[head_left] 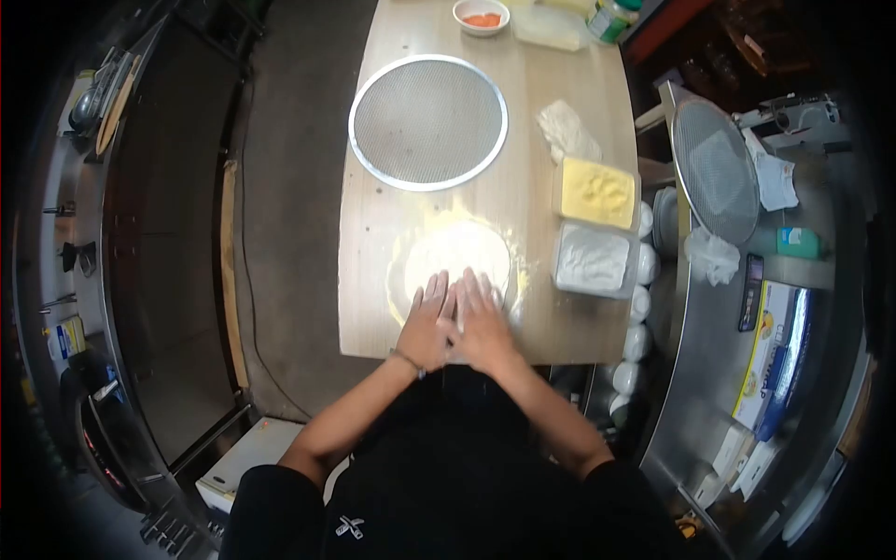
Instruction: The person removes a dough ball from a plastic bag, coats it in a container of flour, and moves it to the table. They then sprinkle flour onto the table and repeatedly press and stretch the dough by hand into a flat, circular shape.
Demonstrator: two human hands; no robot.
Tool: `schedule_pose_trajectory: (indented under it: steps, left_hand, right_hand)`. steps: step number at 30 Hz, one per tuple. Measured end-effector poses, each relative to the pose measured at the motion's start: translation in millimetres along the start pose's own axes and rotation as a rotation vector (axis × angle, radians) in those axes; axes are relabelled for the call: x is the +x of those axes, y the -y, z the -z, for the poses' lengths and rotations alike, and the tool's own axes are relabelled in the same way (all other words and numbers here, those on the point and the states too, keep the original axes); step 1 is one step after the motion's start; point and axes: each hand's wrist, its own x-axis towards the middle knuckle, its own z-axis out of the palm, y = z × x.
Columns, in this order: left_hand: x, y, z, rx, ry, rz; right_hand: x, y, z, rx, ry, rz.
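A round, flattened piece of pale dough point(457, 252) lies near the front of the wooden worktable point(579, 331), with yellowish flour scattered around it. Both hands press on its near part, side by side with the thumbs close together. My left hand point(429, 322) lies flat with its fingers stretched forward over the dough. Beside it, my right hand point(479, 322) rests the same way, fingers extended and slightly apart. Beyond the dough sits a round mesh pizza screen point(429, 121) with a metal rim.
Right of the dough stand a container of yellow flour point(597, 193) and a container of white flour point(594, 259). A crumpled whitish cloth or bag point(567, 131) lies behind them. At the far end is a bowl point(481, 19) with orange contents. A steel counter point(695, 373) runs along the right.
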Motion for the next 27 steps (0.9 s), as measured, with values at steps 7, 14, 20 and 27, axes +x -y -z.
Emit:
schedule_pose_trajectory:
  steps: [7, 14, 20, 27]
  left_hand:
    - [-16.2, 12.3, -5.5, -0.124, -0.125, -0.106]
    - [53.3, 23.6, 1.5, 0.008, -0.315, -0.054]
    - [69.5, 19.2, 6.1, 0.065, -0.179, 0.059]
    - [60.6, 15.8, 4.7, 0.036, -0.187, 0.089]
  right_hand:
    - [-26.1, -8.9, -8.4, 0.128, 0.18, -0.009]
    - [43.2, -31.3, -9.5, -0.063, -0.202, 0.117]
    - [58.1, -30.4, 0.2, -0.037, -0.094, 0.019]
    - [58.3, -30.9, 6.3, -0.058, 0.018, 0.008]
